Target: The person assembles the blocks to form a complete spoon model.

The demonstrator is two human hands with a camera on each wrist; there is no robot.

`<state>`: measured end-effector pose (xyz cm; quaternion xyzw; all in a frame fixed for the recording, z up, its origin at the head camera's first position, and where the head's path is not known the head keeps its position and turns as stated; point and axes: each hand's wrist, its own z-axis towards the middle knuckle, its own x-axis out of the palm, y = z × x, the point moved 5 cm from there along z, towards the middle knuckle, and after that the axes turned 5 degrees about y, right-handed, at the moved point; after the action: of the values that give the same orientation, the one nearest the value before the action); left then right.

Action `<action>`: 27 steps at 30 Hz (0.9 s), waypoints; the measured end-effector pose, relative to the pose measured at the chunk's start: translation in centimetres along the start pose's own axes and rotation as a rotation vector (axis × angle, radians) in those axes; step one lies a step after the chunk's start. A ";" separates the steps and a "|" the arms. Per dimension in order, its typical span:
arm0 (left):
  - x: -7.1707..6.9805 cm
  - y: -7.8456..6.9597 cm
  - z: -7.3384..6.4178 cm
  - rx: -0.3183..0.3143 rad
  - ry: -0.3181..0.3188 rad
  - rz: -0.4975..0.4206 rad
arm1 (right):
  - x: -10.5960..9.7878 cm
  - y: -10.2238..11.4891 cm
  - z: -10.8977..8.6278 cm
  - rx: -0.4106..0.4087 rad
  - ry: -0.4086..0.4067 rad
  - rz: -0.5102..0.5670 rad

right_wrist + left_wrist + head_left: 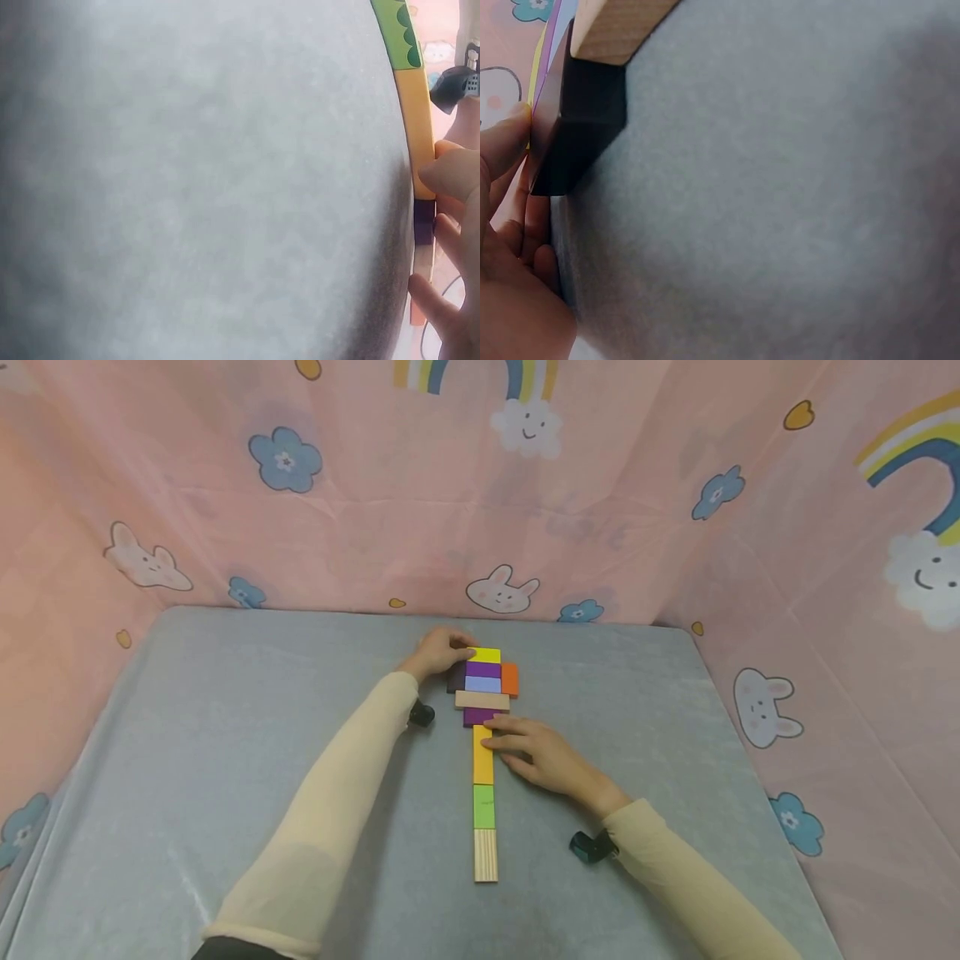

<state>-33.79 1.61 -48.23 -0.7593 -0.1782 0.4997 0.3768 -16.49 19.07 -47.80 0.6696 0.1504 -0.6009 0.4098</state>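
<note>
Wooden blocks form a long figure on the table. My left hand (437, 653) is at its far end, with thumb and fingers pinching the left end of a yellow block (486, 655). A purple block (483, 669) and a light blue block (482, 684) lie nearer, between a black block (592, 112) and an orange block (510, 679). Below them are a tan block (482, 700) and another purple block (477, 717). My right hand (551, 758) rests extended fingertips on that purple block and on a long yellow-orange block (482, 764).
A green block (483, 807) and a striped wooden block (485, 856) continue the column toward me. The grey cloth-covered table (225, 735) spreads out on both sides. A pink patterned curtain (360, 527) hangs behind it. Each wrist carries a small black camera.
</note>
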 end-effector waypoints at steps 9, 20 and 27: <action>0.0 0.1 0.1 0.022 -0.001 0.005 | -0.1 0.0 -0.1 -0.004 -0.004 -0.016; 0.0 0.4 0.2 0.028 0.041 -0.008 | -0.4 0.4 0.0 -0.018 -0.019 -0.015; -0.1 0.6 0.2 0.045 0.062 -0.024 | -0.5 0.6 0.2 0.012 -0.003 -0.025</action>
<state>-34.04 1.24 -48.68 -0.7636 -0.1642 0.4752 0.4052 -16.34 18.67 -47.11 0.6692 0.1543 -0.6079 0.3984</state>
